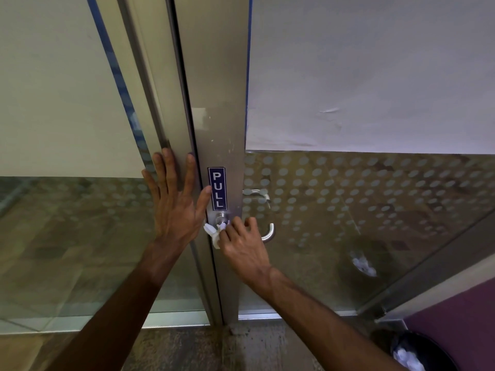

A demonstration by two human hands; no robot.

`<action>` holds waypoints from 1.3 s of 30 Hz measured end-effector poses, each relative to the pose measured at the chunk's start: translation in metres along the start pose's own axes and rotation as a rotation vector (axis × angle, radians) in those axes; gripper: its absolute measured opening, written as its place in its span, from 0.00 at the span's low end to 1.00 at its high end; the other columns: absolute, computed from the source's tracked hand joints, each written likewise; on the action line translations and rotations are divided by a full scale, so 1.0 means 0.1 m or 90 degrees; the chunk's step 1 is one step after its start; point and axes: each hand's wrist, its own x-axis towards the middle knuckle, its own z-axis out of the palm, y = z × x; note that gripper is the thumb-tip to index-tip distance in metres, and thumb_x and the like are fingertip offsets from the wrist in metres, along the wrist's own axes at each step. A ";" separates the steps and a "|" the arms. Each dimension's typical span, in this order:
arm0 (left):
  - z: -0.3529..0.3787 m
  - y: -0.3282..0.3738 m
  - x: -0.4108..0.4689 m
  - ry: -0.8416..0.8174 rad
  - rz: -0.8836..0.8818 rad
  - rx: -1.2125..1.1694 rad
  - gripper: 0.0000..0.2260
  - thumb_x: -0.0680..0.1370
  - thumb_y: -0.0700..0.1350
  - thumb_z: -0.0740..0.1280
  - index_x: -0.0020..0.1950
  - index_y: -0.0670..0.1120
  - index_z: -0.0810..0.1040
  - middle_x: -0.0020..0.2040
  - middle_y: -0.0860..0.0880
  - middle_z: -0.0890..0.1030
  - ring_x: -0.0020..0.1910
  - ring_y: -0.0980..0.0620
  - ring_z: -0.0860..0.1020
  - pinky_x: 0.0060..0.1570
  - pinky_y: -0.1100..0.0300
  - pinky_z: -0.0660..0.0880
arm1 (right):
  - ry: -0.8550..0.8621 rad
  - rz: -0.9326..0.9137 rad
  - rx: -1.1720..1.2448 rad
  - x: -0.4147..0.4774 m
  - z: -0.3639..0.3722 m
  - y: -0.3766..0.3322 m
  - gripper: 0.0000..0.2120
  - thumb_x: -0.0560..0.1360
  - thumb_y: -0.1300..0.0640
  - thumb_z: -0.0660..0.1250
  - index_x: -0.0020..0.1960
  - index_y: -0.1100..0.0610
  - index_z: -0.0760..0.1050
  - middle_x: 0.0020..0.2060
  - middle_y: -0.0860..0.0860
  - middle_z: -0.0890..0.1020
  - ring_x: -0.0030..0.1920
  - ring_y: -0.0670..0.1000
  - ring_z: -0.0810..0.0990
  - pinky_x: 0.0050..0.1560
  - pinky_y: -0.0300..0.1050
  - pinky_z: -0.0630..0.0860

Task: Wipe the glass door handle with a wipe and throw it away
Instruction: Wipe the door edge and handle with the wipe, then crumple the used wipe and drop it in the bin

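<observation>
Beside the door, bin (417, 352) holds crumpled wipes; right hand (245, 247) grips wipe (213, 232).

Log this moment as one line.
left hand flat on frame | right hand rubbing wipe on handle | bin unused

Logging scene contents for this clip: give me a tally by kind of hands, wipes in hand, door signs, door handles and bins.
Hands: 2, left hand and right hand
Wipes in hand: 1, white wipe
Door signs: 1, PULL sign
Door handles: 1, metal handle
Bins: 1, black bin
Total: 6
</observation>
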 end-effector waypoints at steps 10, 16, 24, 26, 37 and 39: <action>0.02 -0.01 0.00 -0.005 0.001 0.002 0.34 0.87 0.62 0.52 0.85 0.54 0.36 0.82 0.50 0.25 0.83 0.46 0.29 0.80 0.41 0.30 | 0.005 -0.168 -0.073 -0.49 -0.12 0.62 0.09 0.78 0.65 0.64 0.54 0.61 0.81 0.45 0.55 0.82 0.45 0.56 0.79 0.45 0.52 0.71; 0.07 -0.04 -0.01 0.008 0.001 0.024 0.35 0.87 0.61 0.55 0.86 0.50 0.39 0.84 0.48 0.28 0.84 0.44 0.31 0.81 0.40 0.31 | 0.040 -0.128 -0.047 -0.64 -0.16 0.85 0.10 0.80 0.66 0.62 0.56 0.66 0.81 0.44 0.58 0.81 0.42 0.57 0.79 0.40 0.52 0.75; -0.02 0.01 -0.01 -0.006 -0.004 0.016 0.34 0.87 0.60 0.55 0.85 0.52 0.38 0.83 0.49 0.27 0.83 0.46 0.30 0.80 0.39 0.32 | -0.034 0.055 0.060 -0.68 -0.26 1.08 0.11 0.69 0.67 0.71 0.50 0.61 0.83 0.39 0.54 0.80 0.38 0.55 0.79 0.27 0.45 0.72; -0.09 0.04 -0.02 -0.018 -0.005 0.002 0.34 0.87 0.60 0.54 0.85 0.54 0.36 0.83 0.49 0.26 0.83 0.46 0.30 0.80 0.36 0.35 | -0.060 0.146 0.135 -0.67 -0.30 1.08 0.13 0.66 0.70 0.76 0.47 0.58 0.83 0.39 0.53 0.80 0.39 0.56 0.79 0.28 0.45 0.72; -0.69 1.10 -0.61 -0.241 -0.245 -0.485 0.31 0.84 0.66 0.51 0.83 0.51 0.62 0.86 0.51 0.57 0.84 0.60 0.56 0.80 0.70 0.50 | -0.109 0.469 0.716 -0.86 -0.92 1.03 0.09 0.74 0.68 0.74 0.52 0.60 0.84 0.42 0.56 0.86 0.39 0.53 0.81 0.44 0.46 0.77; -0.69 1.37 -0.76 -0.302 -0.466 -0.684 0.24 0.84 0.64 0.57 0.76 0.55 0.69 0.79 0.49 0.71 0.79 0.54 0.70 0.79 0.61 0.63 | -0.097 0.499 0.853 -0.95 -1.04 1.00 0.05 0.74 0.71 0.73 0.50 0.67 0.82 0.39 0.63 0.83 0.38 0.54 0.77 0.42 0.49 0.74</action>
